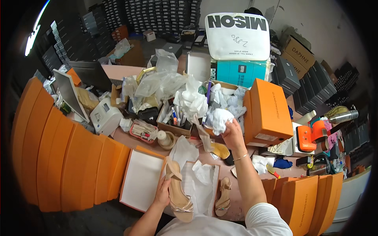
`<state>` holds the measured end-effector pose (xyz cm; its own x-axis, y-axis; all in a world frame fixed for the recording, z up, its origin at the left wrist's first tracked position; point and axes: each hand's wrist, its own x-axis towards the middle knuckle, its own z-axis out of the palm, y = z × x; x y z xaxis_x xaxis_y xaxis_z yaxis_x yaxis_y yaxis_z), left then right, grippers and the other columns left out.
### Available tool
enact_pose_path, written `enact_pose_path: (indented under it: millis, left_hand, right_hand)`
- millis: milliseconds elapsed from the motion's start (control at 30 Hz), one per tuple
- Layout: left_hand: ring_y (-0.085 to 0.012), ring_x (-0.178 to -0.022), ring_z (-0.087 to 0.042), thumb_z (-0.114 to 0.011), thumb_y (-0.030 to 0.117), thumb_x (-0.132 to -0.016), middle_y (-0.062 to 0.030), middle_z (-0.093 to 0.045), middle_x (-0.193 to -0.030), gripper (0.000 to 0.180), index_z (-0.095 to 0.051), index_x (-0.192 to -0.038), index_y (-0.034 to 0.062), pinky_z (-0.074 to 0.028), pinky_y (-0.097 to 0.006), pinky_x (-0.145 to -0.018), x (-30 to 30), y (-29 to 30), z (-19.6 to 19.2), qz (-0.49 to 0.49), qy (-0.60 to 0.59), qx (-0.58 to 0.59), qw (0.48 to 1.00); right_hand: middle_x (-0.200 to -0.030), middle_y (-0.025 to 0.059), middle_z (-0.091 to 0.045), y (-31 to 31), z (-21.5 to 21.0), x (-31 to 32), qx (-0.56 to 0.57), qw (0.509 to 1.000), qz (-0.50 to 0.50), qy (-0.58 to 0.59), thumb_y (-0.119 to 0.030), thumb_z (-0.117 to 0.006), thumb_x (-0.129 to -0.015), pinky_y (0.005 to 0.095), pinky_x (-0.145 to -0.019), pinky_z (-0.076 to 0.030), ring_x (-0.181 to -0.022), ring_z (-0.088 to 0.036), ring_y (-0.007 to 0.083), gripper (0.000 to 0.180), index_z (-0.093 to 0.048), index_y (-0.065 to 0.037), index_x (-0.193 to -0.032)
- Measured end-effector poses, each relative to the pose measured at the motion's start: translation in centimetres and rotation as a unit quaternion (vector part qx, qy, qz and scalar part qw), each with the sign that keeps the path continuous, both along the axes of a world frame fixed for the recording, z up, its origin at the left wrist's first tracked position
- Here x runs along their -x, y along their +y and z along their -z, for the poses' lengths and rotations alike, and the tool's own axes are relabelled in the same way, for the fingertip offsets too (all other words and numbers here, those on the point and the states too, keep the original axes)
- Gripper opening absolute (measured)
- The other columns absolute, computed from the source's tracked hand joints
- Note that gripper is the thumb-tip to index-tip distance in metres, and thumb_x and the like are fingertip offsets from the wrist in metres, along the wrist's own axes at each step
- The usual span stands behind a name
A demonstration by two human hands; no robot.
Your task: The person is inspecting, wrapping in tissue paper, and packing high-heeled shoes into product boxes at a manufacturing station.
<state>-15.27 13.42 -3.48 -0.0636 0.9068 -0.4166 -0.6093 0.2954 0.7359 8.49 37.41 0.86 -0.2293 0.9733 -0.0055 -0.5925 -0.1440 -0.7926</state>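
My left hand (162, 191) grips a beige strappy sandal (176, 185) near its heel end, with the toe pointing toward me. Out in front, my right hand (233, 137) is closed on a crumpled white wad (221, 119), either paper or cloth. Beneath that wad is a carton full of similar pale crumpled pieces (235, 98). The matching sandal (223, 197) lies right of an open shoebox (142, 181), which has a white inside and an orange rim. White tissue paper (202, 173) spreads over the box, partly hidden by the held sandal.
Orange shoeboxes (55, 153) line the left side, and more (299, 202) stand at lower right. A large orange box (269, 112) rises beside my right hand. Ahead are a pen box (175, 122), a pink basket (143, 131), a label printer (106, 116) and an orange tape dispenser (306, 138).
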Motion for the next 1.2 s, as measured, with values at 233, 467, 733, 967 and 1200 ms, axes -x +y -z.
enact_pose_path:
  millis: [233, 467, 733, 967, 1200]
  left_hand:
    - [-0.021, -0.089, -0.062, -0.038, 0.043, -0.1, -0.0136, -0.063, -0.105, 0.047, -0.05, -0.121, 0.0023, -0.053, -0.036, -0.077, -1.8, -7.2, 0.7, 0.072, -0.113, 0.133, 0.982]
    - [-0.0159, -0.105, -0.058, -0.04, 0.039, -0.102, -0.0076, -0.056, -0.118, 0.045, -0.045, -0.129, 0.0036, -0.05, -0.032, -0.088, -1.7, -9.0, -1.2, 0.107, -0.048, 0.04, 0.992]
    - [-0.0159, -0.105, -0.059, -0.046, 0.038, -0.099, -0.0069, -0.058, -0.117, 0.044, -0.047, -0.129, 0.0052, -0.052, -0.033, -0.088, -1.9, -10.5, -2.1, 0.133, -0.072, 0.048, 0.987]
    - [-0.0171, -0.112, -0.057, -0.045, 0.037, -0.099, -0.0071, -0.056, -0.12, 0.043, -0.046, -0.13, 0.0074, -0.049, -0.035, -0.094, -1.5, -11.8, -1.7, 0.07, -0.16, 0.077, 0.982]
    - [-0.0166, -0.107, -0.058, -0.046, 0.032, -0.1, -0.0055, -0.056, -0.119, 0.036, -0.047, -0.13, 0.0111, -0.052, -0.034, -0.089, -1.7, -11.4, -1.5, 0.08, -0.204, 0.13, 0.967]
  right_hand:
    - [-0.107, 0.0032, -0.058, -19.9, 1.7, -1.6, 0.059, 0.978, -0.163, -0.116, -0.001, -0.057, -0.084, 0.0276, -0.086, -0.046, -0.097, -0.056, 0.0105, 0.04, -0.048, -0.003, -0.123]
    - [-0.1, 0.0149, -0.063, -22.9, -5.5, 2.5, -0.303, 0.749, -0.405, -0.429, -0.008, -0.056, -0.078, 0.0369, -0.083, -0.049, -0.089, -0.063, 0.0284, 0.04, -0.052, -0.001, -0.117]
    - [-0.117, 0.0169, -0.052, -25.5, -4.7, 4.3, -0.364, 0.741, -0.257, -0.503, 0.001, -0.061, -0.074, 0.0398, -0.082, -0.049, -0.099, -0.057, 0.0348, 0.045, -0.052, -0.003, -0.118]
    - [-0.135, 0.0209, -0.043, -29.8, -2.3, 4.5, -0.408, 0.756, -0.266, -0.438, -0.031, -0.069, -0.081, 0.046, -0.106, -0.033, -0.127, -0.039, 0.0411, 0.057, -0.054, -0.005, -0.129]
    - [-0.13, 0.016, -0.047, -30.9, -2.9, 3.8, -0.467, 0.634, -0.23, -0.572, -0.016, -0.073, -0.066, 0.0512, -0.106, -0.031, -0.125, -0.041, 0.0362, 0.066, -0.055, -0.013, -0.131]
